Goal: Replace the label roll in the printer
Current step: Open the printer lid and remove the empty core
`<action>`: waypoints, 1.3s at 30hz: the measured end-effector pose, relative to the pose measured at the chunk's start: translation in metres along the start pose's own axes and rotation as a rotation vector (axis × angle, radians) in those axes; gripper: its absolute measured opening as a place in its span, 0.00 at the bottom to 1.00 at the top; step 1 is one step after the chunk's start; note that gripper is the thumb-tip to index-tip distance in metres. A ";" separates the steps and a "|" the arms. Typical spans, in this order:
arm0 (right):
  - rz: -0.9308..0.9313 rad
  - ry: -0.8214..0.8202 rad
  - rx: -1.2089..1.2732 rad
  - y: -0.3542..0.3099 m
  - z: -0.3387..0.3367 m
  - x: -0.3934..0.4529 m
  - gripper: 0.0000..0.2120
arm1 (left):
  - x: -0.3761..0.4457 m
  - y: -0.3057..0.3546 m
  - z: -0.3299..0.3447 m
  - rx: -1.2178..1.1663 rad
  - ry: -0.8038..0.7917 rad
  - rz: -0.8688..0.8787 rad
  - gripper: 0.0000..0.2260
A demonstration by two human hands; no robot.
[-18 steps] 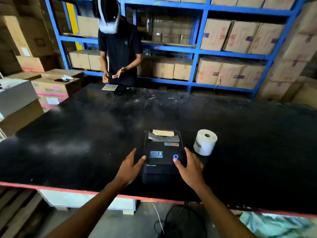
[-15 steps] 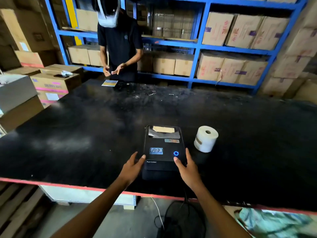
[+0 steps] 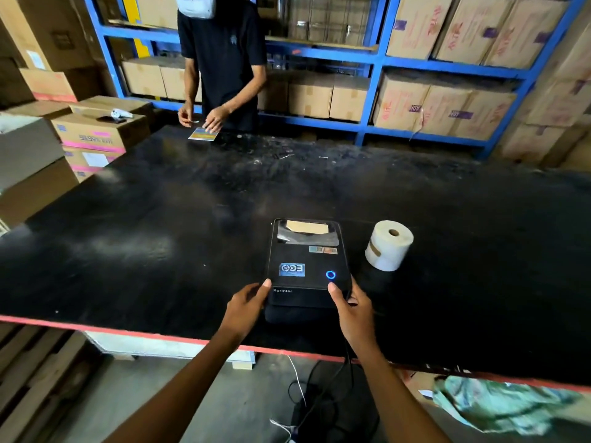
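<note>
A black box-shaped plastic label printer [image 3: 306, 263], lid closed and blue ring lit, was recorded near the front edge of the black worktop [image 3: 160, 225]. It was clasped at its front corners by the left hand [image 3: 246, 302] and right hand [image 3: 351, 306], fingers curled. A white cylindrical paper label roll [image 3: 388, 249] was noted upright beside it; replacement was judged barely begun.

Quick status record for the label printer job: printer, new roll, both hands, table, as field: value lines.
printer: black printer near the front edge of the table, lid closed, blue ring light on
label roll: white label roll stands on end on the table, right of the printer, apart from it, untouched
left hand: left hand at the printer's front left corner
right hand: right hand at the front right corner, thumb below the light
table: black table with a red front edge
</note>
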State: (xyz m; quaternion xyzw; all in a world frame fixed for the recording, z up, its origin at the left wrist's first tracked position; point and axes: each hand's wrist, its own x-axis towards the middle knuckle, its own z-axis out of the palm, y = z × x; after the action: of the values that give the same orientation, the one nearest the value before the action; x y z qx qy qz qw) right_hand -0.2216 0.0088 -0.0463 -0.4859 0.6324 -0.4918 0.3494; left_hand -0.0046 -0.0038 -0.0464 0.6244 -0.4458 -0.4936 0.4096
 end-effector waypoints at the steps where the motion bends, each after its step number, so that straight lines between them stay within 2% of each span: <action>1: 0.012 0.014 -0.040 0.002 -0.001 0.002 0.28 | 0.000 -0.001 0.001 -0.006 -0.001 -0.002 0.31; 6: -0.023 0.001 -0.124 0.001 -0.007 0.009 0.29 | 0.000 0.000 0.002 -0.019 0.016 -0.031 0.19; 11: -0.064 0.082 -0.119 -0.051 -0.014 0.033 0.18 | 0.009 -0.004 -0.003 0.027 0.003 -0.043 0.13; 14: 0.095 0.133 -0.159 -0.095 -0.015 0.069 0.28 | 0.014 -0.006 -0.005 0.145 0.015 0.004 0.05; 19: 0.202 0.136 -0.183 -0.134 -0.007 0.122 0.36 | 0.020 -0.009 -0.009 0.152 0.004 -0.015 0.04; 22: 0.201 0.160 -0.132 -0.138 -0.009 0.142 0.28 | 0.027 -0.010 -0.013 0.201 -0.012 -0.041 0.04; 26: 0.098 0.190 -0.074 -0.124 -0.009 0.158 0.20 | 0.036 0.000 -0.014 0.293 -0.041 -0.029 0.05; 27: 0.071 0.196 -0.039 -0.122 -0.009 0.160 0.15 | 0.038 0.005 -0.016 0.333 -0.064 -0.028 0.05; 30: 0.031 0.117 0.055 -0.122 -0.008 0.165 0.22 | 0.049 0.021 -0.021 0.474 -0.220 -0.045 0.05; 33: -0.001 -0.033 0.107 -0.116 -0.006 0.170 0.23 | 0.065 0.036 -0.027 0.603 -0.346 -0.058 0.08; 36: -0.022 -0.152 0.097 -0.107 -0.009 0.177 0.23 | 0.080 0.053 -0.027 0.626 -0.227 0.045 0.10; 39: -0.052 -0.093 0.134 -0.086 -0.007 0.172 0.22 | 0.097 0.063 -0.015 0.547 -0.015 0.194 0.04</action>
State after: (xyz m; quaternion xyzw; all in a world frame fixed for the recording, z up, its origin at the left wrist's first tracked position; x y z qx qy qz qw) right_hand -0.2539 -0.1577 0.0441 -0.5002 0.5683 -0.5188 0.3971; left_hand 0.0120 -0.1121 -0.0084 0.6624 -0.6232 -0.3179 0.2679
